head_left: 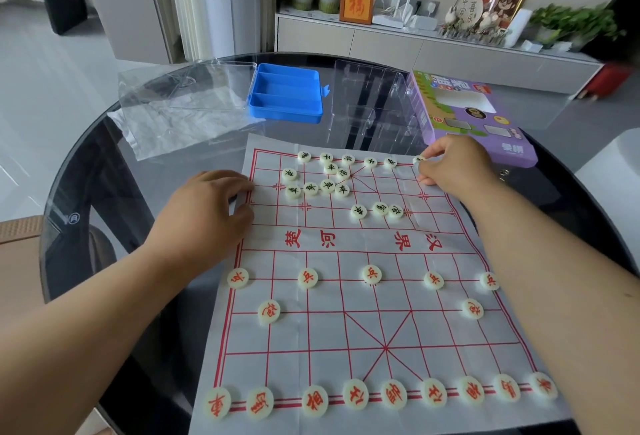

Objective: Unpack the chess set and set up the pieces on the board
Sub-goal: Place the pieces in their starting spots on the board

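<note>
A white paper chess board (346, 296) with red lines lies on the round glass table. Red-lettered discs (393, 395) stand in rows on the near half. Black-lettered discs (327, 186) sit in a loose cluster on the far half, with several along the far edge line. My right hand (457, 164) pinches one black-lettered disc (419, 159) at the far right of the back line. My left hand (211, 206) rests on the board's left edge, fingers curled down onto the paper.
A blue compartment tray (285, 93) sits beyond the board, with a clear lid (194, 85) and plastic wrap (166, 133) to its left. A clear plastic insert (370, 105) and a purple box (474, 116) lie at the far right. The table's rim (48, 227) curves on the left.
</note>
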`<state>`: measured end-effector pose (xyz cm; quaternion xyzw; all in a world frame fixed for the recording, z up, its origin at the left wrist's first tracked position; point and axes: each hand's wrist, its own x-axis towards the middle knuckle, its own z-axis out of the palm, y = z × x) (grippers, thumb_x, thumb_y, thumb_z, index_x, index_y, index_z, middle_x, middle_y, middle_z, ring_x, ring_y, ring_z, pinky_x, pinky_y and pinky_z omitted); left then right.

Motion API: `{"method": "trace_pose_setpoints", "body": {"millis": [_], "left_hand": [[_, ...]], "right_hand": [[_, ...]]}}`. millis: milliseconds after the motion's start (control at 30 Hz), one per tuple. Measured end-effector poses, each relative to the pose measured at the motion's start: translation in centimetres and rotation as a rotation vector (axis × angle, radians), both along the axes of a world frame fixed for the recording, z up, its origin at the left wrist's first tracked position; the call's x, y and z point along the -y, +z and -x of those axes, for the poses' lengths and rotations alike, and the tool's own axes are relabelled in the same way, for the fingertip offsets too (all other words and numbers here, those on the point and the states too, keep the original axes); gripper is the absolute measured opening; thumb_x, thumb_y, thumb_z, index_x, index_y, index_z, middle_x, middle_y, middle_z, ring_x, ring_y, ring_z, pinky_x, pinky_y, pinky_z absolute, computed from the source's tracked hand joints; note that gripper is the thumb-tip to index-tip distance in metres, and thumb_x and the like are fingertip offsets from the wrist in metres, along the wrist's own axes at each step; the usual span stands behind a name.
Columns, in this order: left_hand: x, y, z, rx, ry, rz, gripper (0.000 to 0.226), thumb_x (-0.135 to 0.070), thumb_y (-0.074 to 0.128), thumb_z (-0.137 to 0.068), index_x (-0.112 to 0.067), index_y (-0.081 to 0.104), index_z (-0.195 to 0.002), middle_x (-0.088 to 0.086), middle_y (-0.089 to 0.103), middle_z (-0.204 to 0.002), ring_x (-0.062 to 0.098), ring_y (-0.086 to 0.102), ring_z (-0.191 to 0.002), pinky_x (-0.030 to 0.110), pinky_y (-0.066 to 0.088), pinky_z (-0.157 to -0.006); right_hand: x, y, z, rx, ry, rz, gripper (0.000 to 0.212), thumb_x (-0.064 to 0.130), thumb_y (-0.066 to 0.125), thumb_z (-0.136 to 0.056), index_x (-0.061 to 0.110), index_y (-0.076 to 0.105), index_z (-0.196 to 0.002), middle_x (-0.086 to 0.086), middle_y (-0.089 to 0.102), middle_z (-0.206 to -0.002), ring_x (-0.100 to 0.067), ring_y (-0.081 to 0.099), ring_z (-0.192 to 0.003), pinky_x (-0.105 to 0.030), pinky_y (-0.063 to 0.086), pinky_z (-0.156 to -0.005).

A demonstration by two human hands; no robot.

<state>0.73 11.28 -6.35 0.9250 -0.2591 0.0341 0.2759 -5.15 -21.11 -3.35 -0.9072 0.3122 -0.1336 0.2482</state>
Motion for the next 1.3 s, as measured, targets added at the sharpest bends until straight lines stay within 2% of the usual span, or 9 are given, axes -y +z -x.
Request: {"method": "trace_pose_setpoints", "body": {"millis": [200,467,600,700,800,900,1000,1167,1300], "left_hand": [[0.0,0.1,0.1,-0.003,0.007,0.014,0.037,-0.017,0.054,-0.09,-0.02,0.06,-0.126,-0.006,0.053,-0.134,0.014,0.045,-0.122,0.026,0.039,-0.096],[0.0,0.1,0.1,-0.011,0.009,0.013,0.037,-0.017,0.054,-0.091,-0.021,0.059,-0.127,-0.006,0.052,-0.135,0.014,0.046,-0.121,0.026,0.04,-0.096],[0.0,0.1,0.1,-0.014,0.01,0.01,0.037,-0.018,0.054,-0.091,-0.021,0.059,-0.127,-0.006,0.052,-0.135,0.014,0.046,-0.12,0.027,0.04,-0.096],[0.0,0.2,0.1,-0.012,0.008,0.007,0.037,-0.018,0.053,-0.091,-0.021,0.059,-0.127,-0.006,0.052,-0.135,0.015,0.046,-0.12,0.027,0.04,-0.095],[0.1,0.2,0.2,-0.015,0.011,0.007,0.037,-0.017,0.053,-0.091,-0.021,0.059,-0.127,-0.005,0.052,-0.135,0.014,0.047,-0.119,0.023,0.039,-0.092],[0.1,0.2,0.2,-0.018,0.012,0.01,0.036,-0.017,0.053,-0.091,-0.02,0.06,-0.127,-0.005,0.053,-0.134,0.014,0.048,-0.117,0.022,0.038,-0.09],[0.1,0.3,0.2,-0.03,0.015,0.011,0.036,-0.018,0.053,-0.092,-0.021,0.059,-0.127,-0.005,0.052,-0.134,0.014,0.048,-0.115,0.023,0.04,-0.09],[0.1,0.3,0.1,-0.033,0.018,0.01,0.036,-0.018,0.053,-0.092,-0.021,0.059,-0.127,-0.004,0.052,-0.135,0.013,0.048,-0.114,0.022,0.039,-0.089],[0.1,0.3,0.1,-0.035,0.023,0.008,0.036,-0.018,0.052,-0.092,-0.021,0.059,-0.127,-0.005,0.052,-0.135,0.013,0.049,-0.115,0.022,0.04,-0.088]], "right_hand": [[0.1,-0.2,-1.0,-0.085,0.044,0.09,0.01,0.014,0.063,-0.082,0.019,0.068,-0.075,-0.006,0.072,-0.07,-0.021,0.069,-0.072,-0.035,0.055,-0.079],[0.3,-0.2,-1.2,-0.129,0.049,0.047,0.016,0.014,0.063,-0.086,0.014,0.069,-0.1,-0.006,0.072,-0.078,-0.016,0.069,-0.072,-0.034,0.055,-0.082],[0.2,0.4,-0.7,-0.033,0.032,-0.116,0.026,0.002,0.058,-0.087,0.01,0.064,-0.111,-0.011,0.069,-0.089,-0.013,0.067,-0.065,-0.02,0.053,-0.06],[-0.4,1.4,0.3,0.007,0.105,-0.074,0.02,0.006,0.063,-0.086,0.017,0.066,-0.102,0.0,0.063,-0.094,-0.009,0.062,-0.062,-0.012,0.042,-0.047],[-1.2,2.5,1.5,-0.06,0.302,-0.104,0.01,0.016,0.075,-0.078,0.021,0.07,-0.085,0.005,0.067,-0.083,-0.012,0.063,-0.067,-0.019,0.05,-0.06],[-1.9,2.8,2.1,-0.254,0.501,-0.085,0.02,0.019,0.082,-0.07,0.022,0.072,-0.086,0.004,0.07,-0.087,-0.011,0.064,-0.079,-0.026,0.052,-0.075],[-2.5,2.4,2.2,-0.329,0.564,0.003,0.026,0.019,0.084,-0.068,0.022,0.071,-0.09,0.006,0.067,-0.091,-0.01,0.062,-0.082,-0.025,0.051,-0.075],[-3.2,1.6,2.1,-0.307,0.616,0.04,0.026,0.028,0.084,-0.067,0.028,0.07,-0.089,0.007,0.063,-0.093,-0.013,0.059,-0.085,-0.031,0.05,-0.076],[-3.8,1.1,1.8,-0.261,0.633,0.064,0.022,0.028,0.083,-0.068,0.028,0.069,-0.085,0.01,0.06,-0.091,-0.008,0.056,-0.083,-0.028,0.05,-0.075]]}}
